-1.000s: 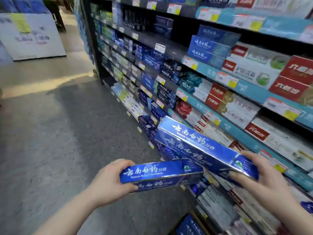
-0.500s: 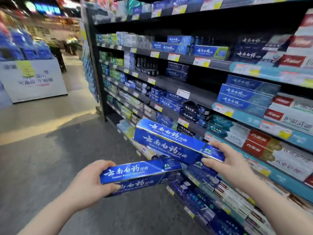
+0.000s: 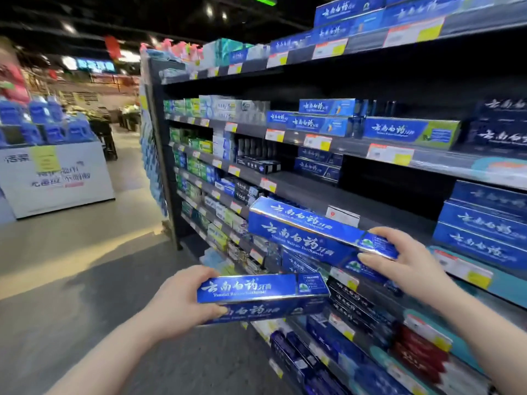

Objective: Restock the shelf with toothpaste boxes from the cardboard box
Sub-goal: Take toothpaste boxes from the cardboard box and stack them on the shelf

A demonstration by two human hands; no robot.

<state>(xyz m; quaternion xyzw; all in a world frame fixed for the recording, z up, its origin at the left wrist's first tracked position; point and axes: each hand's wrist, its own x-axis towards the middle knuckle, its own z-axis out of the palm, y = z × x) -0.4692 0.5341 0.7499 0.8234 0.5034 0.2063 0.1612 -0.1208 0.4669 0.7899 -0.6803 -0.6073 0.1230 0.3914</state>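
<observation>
Head view, lower centre of the frame: left hand clasped round the near end of a blue toothpaste box, thumb on the front face, fingers over the top edge; that box held roughly level, its long side running rightward, just clear of the shelf fronts; to the right and a little higher, right hand gripping the right end of a second blue toothpaste box, fingers wrapped over the end cap and lower edge; this one tilted, its far end higher and pointing toward the upper left, lying against the front edge of the dark shelf at mid-right; bare stretch of that shelf board visible just behind the box, with a small white tag standing on it; stack of matching blue boxes at the right edge of the frame, on the same level, well apart from the held one; further shelves above and below filled with blue, green and red cartons, yellow-and-white price labels along their rims; grey floor across the lower left; white display stand with blue bottles on top at the left edge, beyond the aisle; cardboard box not in the frame.
</observation>
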